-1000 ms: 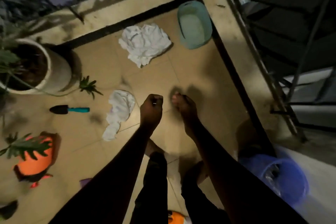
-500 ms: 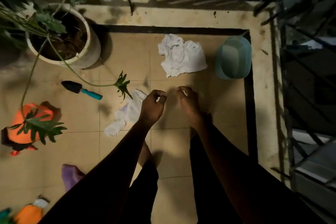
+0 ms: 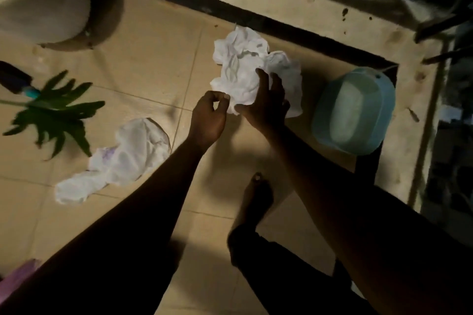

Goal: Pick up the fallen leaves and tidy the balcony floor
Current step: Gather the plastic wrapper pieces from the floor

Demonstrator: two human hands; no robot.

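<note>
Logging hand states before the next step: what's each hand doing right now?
Left hand: fingers curled, thumb meeting forefinger beside the crumpled white cloth; whether it pinches anything cannot be told.
Right hand: open, fingers spread on that cloth.

crumpled white cloth [image 3: 245,69], smooth plastic basin [image 3: 358,110]

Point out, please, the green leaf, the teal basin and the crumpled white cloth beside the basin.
green leaf [image 3: 55,115], head view, middle of the leaf blade.
teal basin [image 3: 382,110], head view, its right-hand wall.
crumpled white cloth [image 3: 240,64], head view, its upper folds.
</note>
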